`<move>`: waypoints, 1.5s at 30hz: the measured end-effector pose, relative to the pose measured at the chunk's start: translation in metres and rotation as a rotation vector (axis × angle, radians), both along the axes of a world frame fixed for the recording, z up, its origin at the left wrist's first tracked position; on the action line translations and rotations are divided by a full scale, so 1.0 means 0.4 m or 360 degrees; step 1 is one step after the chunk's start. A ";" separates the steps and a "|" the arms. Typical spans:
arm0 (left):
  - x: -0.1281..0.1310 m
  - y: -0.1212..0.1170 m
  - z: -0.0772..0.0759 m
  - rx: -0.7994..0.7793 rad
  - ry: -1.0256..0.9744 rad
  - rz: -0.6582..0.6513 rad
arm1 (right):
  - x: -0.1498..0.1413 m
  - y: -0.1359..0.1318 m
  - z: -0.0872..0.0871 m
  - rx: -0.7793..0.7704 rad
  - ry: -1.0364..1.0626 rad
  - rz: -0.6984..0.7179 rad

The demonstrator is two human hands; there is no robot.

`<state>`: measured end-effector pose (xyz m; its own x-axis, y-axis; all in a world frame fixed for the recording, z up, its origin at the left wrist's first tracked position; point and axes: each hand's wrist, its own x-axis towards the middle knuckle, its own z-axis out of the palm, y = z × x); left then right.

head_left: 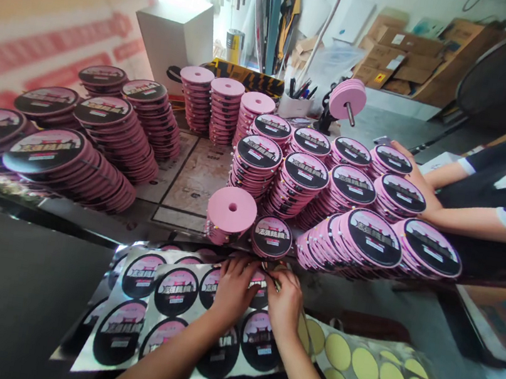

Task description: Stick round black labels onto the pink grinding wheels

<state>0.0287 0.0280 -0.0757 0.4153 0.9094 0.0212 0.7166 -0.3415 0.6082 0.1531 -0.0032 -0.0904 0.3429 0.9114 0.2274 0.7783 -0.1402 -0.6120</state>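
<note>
Sheets of round sticker labels [176,291], black and pink with printed lettering, lie overlapped in front of me at the table's edge. My left hand [236,285] rests on the top sheet, its fingers stretched over the far edge. Beside it, my right hand [284,302] has thumb and fingers pinched together at a round sticker [260,284] near that edge. Fingers partly cover this sticker. Just beyond my hands are a low labelled spool [272,237] and a plain pink spool [232,210] on a stack.
Stacks of labelled pink spools [348,235] stand at the right, with more stacks [49,153] at the left. A pink spool on a winder [345,99] is behind. Yellow round stickers [366,366] lie at lower right. A co-worker's arm [463,214] reaches in from the right.
</note>
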 end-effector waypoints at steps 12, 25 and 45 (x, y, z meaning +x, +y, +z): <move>-0.015 -0.005 0.009 -0.0187 -0.0339 0.0108 | -0.005 -0.038 0.011 0.0042 -0.0252 0.0165; -0.105 -0.007 0.095 -0.0151 -0.0990 0.0557 | 0.009 0.049 0.357 0.0195 0.1191 0.0270; -0.144 -0.020 0.317 -0.1296 -0.2212 0.0713 | -0.089 0.116 0.363 -0.0091 0.2028 0.0124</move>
<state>-0.0288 0.0202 0.0510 0.2085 0.9011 -0.3803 -0.5370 0.4305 0.7255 0.1174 0.0432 0.0547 0.2342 0.9364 -0.2614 -0.3444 -0.1716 -0.9230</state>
